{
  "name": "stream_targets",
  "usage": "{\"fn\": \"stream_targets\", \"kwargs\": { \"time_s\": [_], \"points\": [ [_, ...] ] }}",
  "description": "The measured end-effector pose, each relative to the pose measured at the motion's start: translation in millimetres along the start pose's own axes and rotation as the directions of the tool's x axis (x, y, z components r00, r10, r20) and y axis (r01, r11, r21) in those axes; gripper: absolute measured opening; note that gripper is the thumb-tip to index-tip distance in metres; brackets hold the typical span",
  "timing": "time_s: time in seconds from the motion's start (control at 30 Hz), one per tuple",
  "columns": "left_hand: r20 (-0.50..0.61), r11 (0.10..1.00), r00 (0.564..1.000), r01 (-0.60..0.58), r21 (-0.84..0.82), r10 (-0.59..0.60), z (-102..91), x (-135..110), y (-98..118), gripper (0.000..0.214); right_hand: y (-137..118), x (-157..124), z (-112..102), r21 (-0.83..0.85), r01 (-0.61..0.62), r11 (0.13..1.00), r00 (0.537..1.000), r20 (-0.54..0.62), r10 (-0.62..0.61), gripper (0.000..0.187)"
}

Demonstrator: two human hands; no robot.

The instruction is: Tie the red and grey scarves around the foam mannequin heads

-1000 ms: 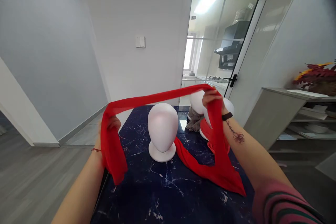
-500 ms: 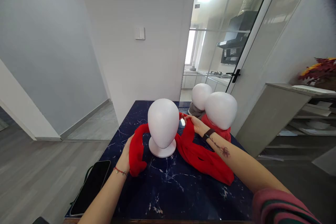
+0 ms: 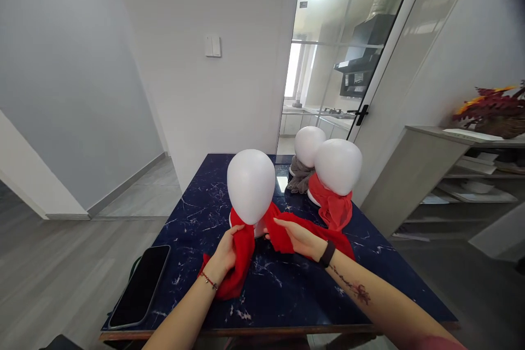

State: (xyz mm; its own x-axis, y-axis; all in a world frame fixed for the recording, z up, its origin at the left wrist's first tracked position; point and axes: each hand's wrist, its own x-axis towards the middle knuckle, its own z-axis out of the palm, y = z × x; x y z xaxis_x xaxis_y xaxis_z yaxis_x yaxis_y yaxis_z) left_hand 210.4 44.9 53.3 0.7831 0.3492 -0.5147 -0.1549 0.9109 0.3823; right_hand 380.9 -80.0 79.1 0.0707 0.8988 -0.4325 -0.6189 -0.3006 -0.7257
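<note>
A white mannequin head (image 3: 251, 183) stands upright on the dark blue table, facing me. Around its neck passes a bright red scarf (image 3: 243, 261), its two ends coming forward on either side. My left hand (image 3: 225, 252) grips the left part just below the chin, and that end hangs onto the tabletop. On the other side, my right hand (image 3: 300, 238) holds the right part close to the neck, thumb on top and fingertips partly hidden by the cloth. The longer right end trails across the table behind my right wrist.
Behind to the right stand a mannequin head (image 3: 338, 167) with a sheer red scarf (image 3: 334, 209) and another mannequin head (image 3: 310, 145) with a grey scarf (image 3: 301, 176). A phone (image 3: 140, 286) lies at the left edge of the marble-patterned table (image 3: 192, 219). Shelves (image 3: 435, 175) stand at right.
Both hands have come inward and toward me, bringing the red scarf from behind the mannequin head close around its neck. The two ends now meet near the front.
</note>
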Motion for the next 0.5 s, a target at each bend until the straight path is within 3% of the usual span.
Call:
{"fn": "stream_targets", "kwargs": {
  "time_s": [0.1, 0.23, 0.37, 0.5],
  "points": [
    [0.042, 1.000, 0.999, 0.019, 0.022, -0.020, 2.2, 7.2, -1.8, 0.031, 3.4, -14.2, 6.6, -0.208, 0.116, 0.971, 0.992, 0.079, -0.101, 0.037],
    [0.060, 1.000, 0.998, -0.021, -0.017, 0.022, 6.1, 10.8, -9.8, 0.037, 9.4, -38.0, 16.7, -0.429, 0.163, 0.889, 0.981, 0.169, -0.098, 0.044],
    [0.047, 0.999, 0.998, -0.048, -0.022, 0.049, 8.9, 9.7, -18.8, 0.038, 12.2, -74.9, 27.0, -0.698, 0.206, 0.686, 0.972, 0.227, -0.061, 0.040],
    [0.049, 0.997, 0.996, -0.074, 0.004, 0.074, 6.4, 9.5, -23.7, 0.037, 22.4, -110.7, 35.6, -0.861, 0.208, 0.464, 0.959, 0.272, 0.075, 0.036]
  ]
}}
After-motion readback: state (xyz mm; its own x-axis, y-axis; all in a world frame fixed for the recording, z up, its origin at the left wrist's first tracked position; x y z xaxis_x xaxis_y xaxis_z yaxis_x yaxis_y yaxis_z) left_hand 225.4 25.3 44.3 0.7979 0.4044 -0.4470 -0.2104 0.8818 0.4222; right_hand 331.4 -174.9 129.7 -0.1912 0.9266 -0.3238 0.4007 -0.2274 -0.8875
